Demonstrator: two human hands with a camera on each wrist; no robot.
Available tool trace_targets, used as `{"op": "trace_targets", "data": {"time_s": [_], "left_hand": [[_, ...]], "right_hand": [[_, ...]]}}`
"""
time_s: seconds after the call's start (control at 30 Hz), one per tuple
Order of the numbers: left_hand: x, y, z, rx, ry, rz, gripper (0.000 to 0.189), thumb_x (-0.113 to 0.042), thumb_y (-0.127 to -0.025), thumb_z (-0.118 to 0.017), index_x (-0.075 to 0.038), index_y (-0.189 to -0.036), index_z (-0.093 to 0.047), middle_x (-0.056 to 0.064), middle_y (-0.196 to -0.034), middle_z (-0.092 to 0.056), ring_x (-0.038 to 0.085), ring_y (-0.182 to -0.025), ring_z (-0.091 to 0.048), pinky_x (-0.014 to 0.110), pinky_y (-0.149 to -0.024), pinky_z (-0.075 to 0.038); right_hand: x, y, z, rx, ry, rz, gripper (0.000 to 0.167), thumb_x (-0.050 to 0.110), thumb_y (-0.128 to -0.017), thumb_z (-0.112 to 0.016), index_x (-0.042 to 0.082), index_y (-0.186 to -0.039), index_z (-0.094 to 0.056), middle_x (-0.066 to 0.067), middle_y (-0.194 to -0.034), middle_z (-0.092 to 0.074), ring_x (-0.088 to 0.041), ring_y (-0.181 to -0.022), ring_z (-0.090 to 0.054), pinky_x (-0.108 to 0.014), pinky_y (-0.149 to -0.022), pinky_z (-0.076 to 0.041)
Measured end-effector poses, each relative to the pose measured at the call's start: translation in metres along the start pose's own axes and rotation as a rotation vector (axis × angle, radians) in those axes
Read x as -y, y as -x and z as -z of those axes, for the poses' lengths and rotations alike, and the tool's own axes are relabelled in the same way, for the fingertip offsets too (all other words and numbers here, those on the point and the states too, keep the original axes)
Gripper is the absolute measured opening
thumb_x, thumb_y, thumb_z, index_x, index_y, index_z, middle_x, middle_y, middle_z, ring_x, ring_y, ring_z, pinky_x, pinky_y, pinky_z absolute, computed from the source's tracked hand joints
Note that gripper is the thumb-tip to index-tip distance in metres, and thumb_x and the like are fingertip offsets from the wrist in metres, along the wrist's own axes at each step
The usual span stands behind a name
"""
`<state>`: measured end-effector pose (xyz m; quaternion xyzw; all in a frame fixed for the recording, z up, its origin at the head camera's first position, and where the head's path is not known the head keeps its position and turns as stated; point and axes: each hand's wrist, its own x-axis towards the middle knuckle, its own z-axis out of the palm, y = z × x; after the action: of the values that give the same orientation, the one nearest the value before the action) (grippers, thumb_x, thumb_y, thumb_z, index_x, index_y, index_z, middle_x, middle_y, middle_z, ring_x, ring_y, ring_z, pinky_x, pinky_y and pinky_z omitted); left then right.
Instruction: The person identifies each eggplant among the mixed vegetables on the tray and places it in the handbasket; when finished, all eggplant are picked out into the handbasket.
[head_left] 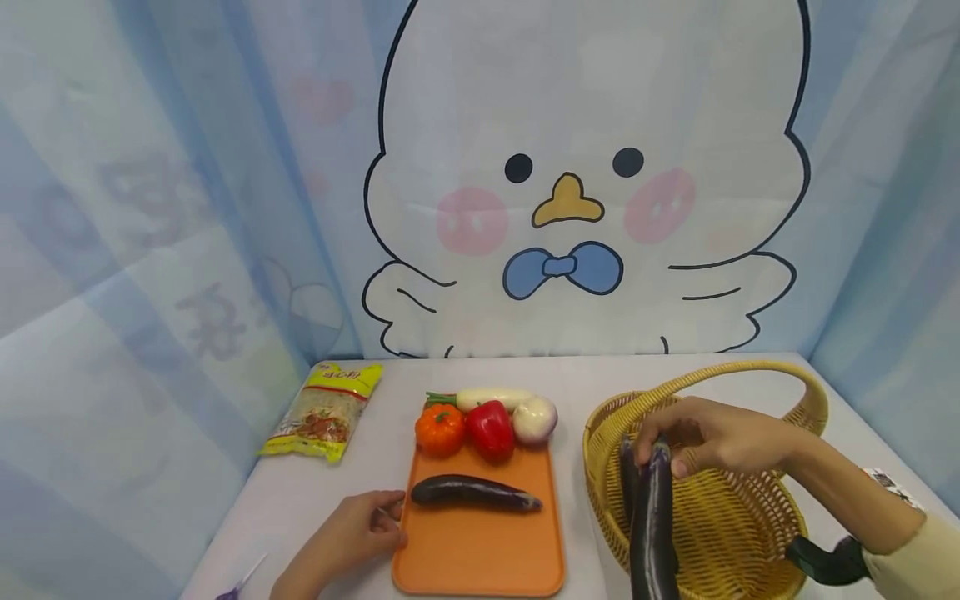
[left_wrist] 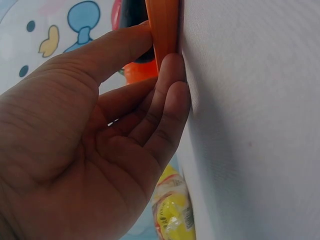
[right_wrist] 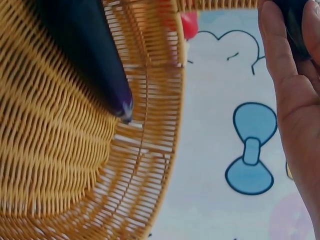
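Over right, pinching frame-cropped eggplant (head_left: 651, 525) with right hand (head_left: 705, 429), another eggplant (head_left: 626, 475) half-hidden in basket (head_left: 750, 517), gripping veggie tray (head_left: 480, 558) with left hand (head_left: 352, 533)

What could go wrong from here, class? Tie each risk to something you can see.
The right hand holds a long eggplant near one end, so it might swing or slip.

That eggplant could also knock the wicker basket.

The left hand grips the edge of the orange tray; a jolt might roll the eggplant lying there.
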<state>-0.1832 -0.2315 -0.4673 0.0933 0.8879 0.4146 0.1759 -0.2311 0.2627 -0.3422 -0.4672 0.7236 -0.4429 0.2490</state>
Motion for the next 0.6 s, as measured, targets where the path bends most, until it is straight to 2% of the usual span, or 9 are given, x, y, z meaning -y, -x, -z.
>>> {"op": "trace_targets", "data": {"time_s": [0.2, 0.43, 0.6], "left_hand": [[-0.001, 0.0, 0.002, -0.012, -0.018, 0.007, 0.059, -0.014, -0.079, -0.08, 0.007, -0.13, -0.058, 0.0, -0.096, -0.066, 0.015, -0.078, -0.063, 0.034, -0.071, -0.055], [0.0, 0.001, -0.001, 0.008, 0.015, 0.048, 0.058, -0.013, -0.081, -0.079, 0.008, -0.13, -0.057, 0.002, -0.097, -0.066, 0.016, -0.08, -0.062, 0.037, -0.074, -0.055], [-0.001, 0.0, -0.002, 0.012, 0.021, 0.036, 0.057, -0.012, -0.081, -0.078, 0.008, -0.13, -0.057, 0.002, -0.096, -0.066, 0.017, -0.079, -0.062, 0.036, -0.073, -0.055]], "right_hand": [[-0.005, 0.0, 0.013, 0.046, -0.002, 0.005, 0.027, -0.003, -0.093, -0.06, 0.006, -0.117, -0.062, -0.015, -0.114, -0.062, -0.028, -0.095, -0.061, -0.038, -0.078, -0.052], [-0.008, -0.002, 0.022, 0.119, 0.004, -0.018, 0.027, -0.005, -0.091, -0.06, 0.004, -0.115, -0.061, -0.013, -0.106, -0.062, -0.019, -0.086, -0.059, -0.034, -0.071, -0.052], [-0.006, 0.0, 0.028, 0.138, -0.012, -0.086, 0.026, -0.003, -0.092, -0.06, 0.005, -0.116, -0.062, -0.015, -0.106, -0.061, -0.015, -0.087, -0.057, -0.03, -0.072, -0.051]]}}
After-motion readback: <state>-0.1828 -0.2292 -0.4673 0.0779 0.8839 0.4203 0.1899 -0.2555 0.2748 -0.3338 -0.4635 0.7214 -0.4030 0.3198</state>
